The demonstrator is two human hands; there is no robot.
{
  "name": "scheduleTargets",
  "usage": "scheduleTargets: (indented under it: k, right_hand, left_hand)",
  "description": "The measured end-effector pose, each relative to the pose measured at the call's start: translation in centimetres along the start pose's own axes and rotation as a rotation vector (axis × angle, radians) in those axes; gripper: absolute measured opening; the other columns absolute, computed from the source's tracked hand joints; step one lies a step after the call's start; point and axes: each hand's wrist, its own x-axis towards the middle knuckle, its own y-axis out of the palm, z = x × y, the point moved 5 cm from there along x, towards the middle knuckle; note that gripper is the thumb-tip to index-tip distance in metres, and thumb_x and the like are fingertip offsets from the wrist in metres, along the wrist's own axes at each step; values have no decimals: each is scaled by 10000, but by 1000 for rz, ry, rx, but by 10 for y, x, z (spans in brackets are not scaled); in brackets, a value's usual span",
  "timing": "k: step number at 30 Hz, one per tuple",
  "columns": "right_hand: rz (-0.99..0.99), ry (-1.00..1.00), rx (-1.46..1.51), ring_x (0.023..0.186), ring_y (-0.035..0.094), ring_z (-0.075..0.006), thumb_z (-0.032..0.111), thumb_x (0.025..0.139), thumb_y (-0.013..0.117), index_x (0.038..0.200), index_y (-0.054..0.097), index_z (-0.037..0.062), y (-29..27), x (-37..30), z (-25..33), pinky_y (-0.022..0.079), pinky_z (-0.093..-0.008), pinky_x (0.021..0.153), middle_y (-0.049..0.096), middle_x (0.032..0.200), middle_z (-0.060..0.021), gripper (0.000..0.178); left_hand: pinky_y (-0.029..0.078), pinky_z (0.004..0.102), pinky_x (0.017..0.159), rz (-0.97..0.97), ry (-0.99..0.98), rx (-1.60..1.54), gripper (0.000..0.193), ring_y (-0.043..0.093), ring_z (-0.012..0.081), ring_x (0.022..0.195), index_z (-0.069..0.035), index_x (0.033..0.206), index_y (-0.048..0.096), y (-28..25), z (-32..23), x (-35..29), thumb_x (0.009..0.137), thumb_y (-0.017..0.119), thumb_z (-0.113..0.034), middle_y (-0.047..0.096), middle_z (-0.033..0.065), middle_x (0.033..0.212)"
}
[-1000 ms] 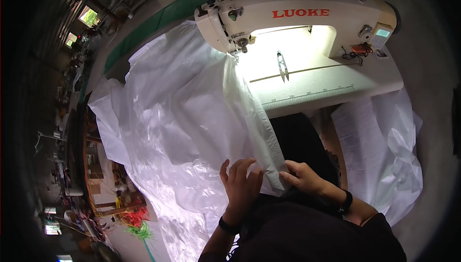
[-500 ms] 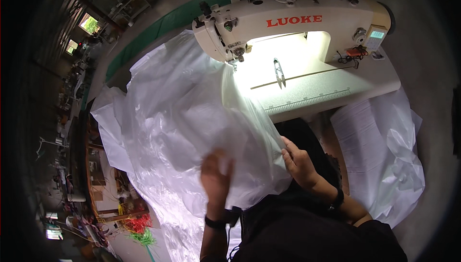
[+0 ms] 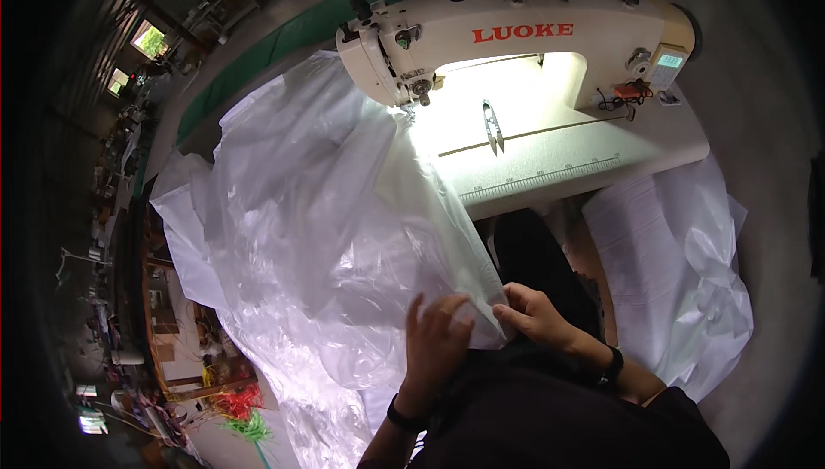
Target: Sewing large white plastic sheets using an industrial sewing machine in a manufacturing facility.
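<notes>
In the head view, my right hand (image 3: 537, 319) is between 4 and 5 o'clock. Its grip is closed: the thumb and fingers pinch the lower corner of the white sheet (image 3: 301, 211) at its folded edge. My left hand (image 3: 436, 336) is near 6 o'clock, over the sheet, with the fingers bent. Whether this grip is grasping the material or only resting on it, I cannot tell.

The sheet spreads widely toward 9 o'clock, and its edge runs up from my right hand to the head of the sewing machine (image 3: 516, 31), near 12 o'clock. I judge that I pinch this corner so that the edge lies straight and the fold does not come apart. My left hand is probably near to guide the loose, slippery part.

Between 1 and 2 o'clock, the thread snips (image 3: 491, 128) lie on the desk (image 3: 559, 168), under the machine's arm. This place seems chosen because it is lit and easy to reach, yet apart from the sheet. Between 3 and 4 o'clock, a second white sheet (image 3: 662, 271) hangs beside the desk.

About containers, I recognise none with certainty. Between 7 and 8 o'clock there are red strands (image 3: 239, 401), but what holds them is unclear.
</notes>
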Motion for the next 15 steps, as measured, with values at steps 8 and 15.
scheduleTargets:
  k: [8,15]
  right_hand:
    - [-77,-140,-133,823,593,-120,327,994,568,1246,522,-18,-5,16,24,493,-289,753,639,932,-71,430]
    - [-156,-183,-135,946,626,-131,107,951,614,1310,487,-35,2,35,30,505,-276,848,668,1024,-119,406]
  left_hand:
    - [541,376,681,96,144,-397,154,670,315,801,-40,977,577,21,-24,2,837,638,-63,670,141,944]
    - [435,441,902,-119,-235,-45,274,615,283,927,-60,1112,591,9,-3,5,864,673,-144,644,67,878]
